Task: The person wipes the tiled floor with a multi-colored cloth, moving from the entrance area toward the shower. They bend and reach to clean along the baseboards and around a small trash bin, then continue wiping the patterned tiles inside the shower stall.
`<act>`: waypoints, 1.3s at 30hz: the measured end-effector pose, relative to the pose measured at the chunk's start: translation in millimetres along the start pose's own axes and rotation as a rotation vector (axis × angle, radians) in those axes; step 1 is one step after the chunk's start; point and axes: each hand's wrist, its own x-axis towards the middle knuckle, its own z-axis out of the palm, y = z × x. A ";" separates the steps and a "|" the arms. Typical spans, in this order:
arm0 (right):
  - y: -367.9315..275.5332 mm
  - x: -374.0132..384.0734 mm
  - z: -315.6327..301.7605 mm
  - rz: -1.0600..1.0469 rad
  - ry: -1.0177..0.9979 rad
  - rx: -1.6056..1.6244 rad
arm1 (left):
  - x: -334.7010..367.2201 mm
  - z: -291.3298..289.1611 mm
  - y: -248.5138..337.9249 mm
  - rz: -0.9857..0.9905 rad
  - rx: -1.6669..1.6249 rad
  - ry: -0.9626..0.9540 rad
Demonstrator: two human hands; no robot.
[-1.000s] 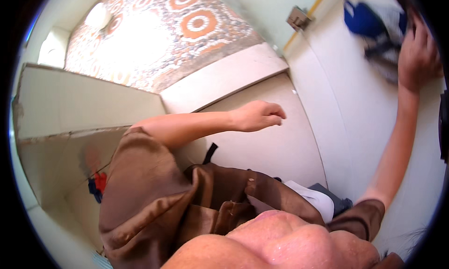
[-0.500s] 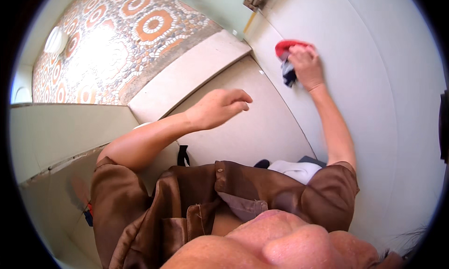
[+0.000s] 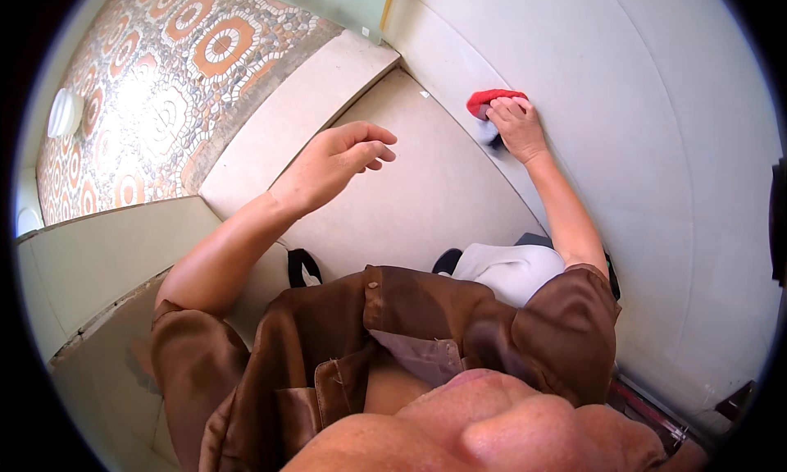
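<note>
High on the right, my right hand (image 3: 515, 129) presses a bunched cloth (image 3: 485, 103) against the white wall (image 3: 607, 119). Red shows along the cloth's top, with grey and dark parts hanging below, blurred by motion. My fingers are closed over it, and the palm side is hidden. Out to the left, my left hand (image 3: 340, 160) is held in the air above the pale floor slab (image 3: 410, 177). Its fingers are loosely bent and apart, with nothing in them.
A raised pale sill (image 3: 299, 115) separates the slab from a mosaic floor (image 3: 172, 86) at the upper left. A white round tub (image 3: 65, 113) stands there. The low wall (image 3: 123, 238) is close to my left arm. White fabric (image 3: 512, 271) lies near my right elbow.
My right hand has slid the cloth down the wall, toward me. My left hand stays raised and open. The whole view has shifted a little.
</note>
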 end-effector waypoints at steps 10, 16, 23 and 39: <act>70.2 80.3 -108.3 0.440 0.561 -0.358 | 2.2 -13.6 -9.1 -0.020 -0.034 0.119; 4.3 -42.8 -4.4 0.011 -0.041 -0.129 | 7.0 0.1 -1.9 -0.033 -0.018 0.053; 51.0 -12.1 -93.6 0.205 0.132 -0.299 | 3.0 -8.8 -17.2 -0.039 -0.102 0.049; 19.2 -165.7 -84.9 0.371 -0.070 -0.298 | 5.2 -4.8 -20.8 -0.195 -0.163 0.092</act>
